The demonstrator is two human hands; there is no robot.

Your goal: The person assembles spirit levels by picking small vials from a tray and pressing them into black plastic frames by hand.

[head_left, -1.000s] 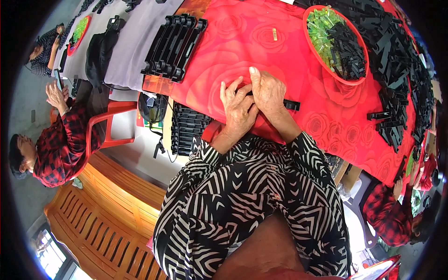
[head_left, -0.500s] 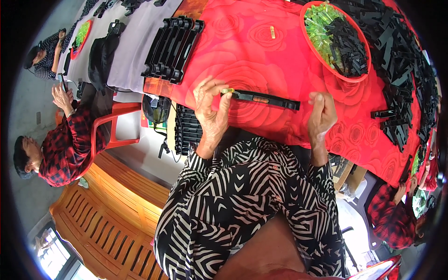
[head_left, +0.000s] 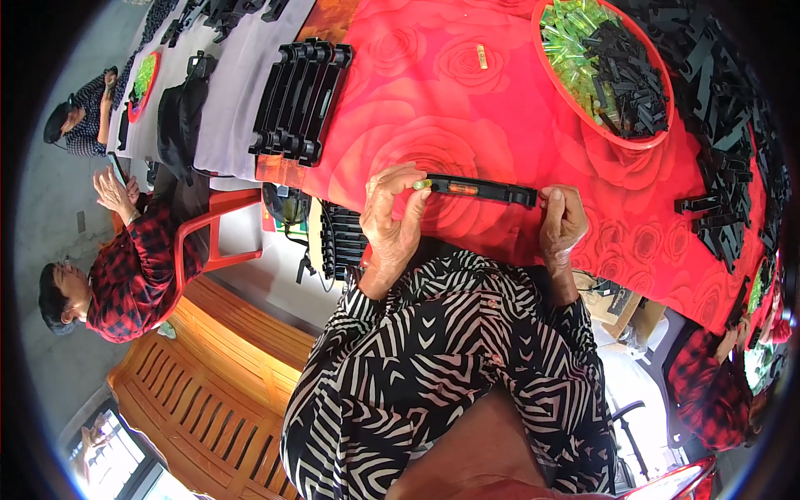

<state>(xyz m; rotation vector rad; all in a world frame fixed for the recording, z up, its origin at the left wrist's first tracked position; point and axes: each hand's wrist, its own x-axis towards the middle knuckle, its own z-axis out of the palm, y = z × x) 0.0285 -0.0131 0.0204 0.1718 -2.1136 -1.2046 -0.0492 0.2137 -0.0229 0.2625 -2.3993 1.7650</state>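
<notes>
A slim black plastic spirit level body (head_left: 483, 189) lies crosswise in front of me, just over the red cloth, with a slot near its middle. My left hand (head_left: 392, 221) pinches its left end between thumb and fingers. A small yellow-green vial (head_left: 423, 184) sits at that end, by my left thumb. My right hand (head_left: 564, 221) is closed, its thumb and forefinger meeting at the body's right end. Whether anything small is between those fingertips is hidden. A single yellowish vial (head_left: 482, 57) lies farther away on the cloth.
A red basket (head_left: 597, 143) holds green vials and black pieces. Loose black parts (head_left: 708, 108) are heaped at right, and black level bodies (head_left: 302, 100) are lined up at left. Co-workers sit on both sides; a red chair (head_left: 218, 225) and wooden bench (head_left: 208, 392) stand at lower left.
My right hand has come in from a small gap to touch the body's right end. The left hand, with the body, has shifted slightly right and down, and the whole view has shifted a little.
</notes>
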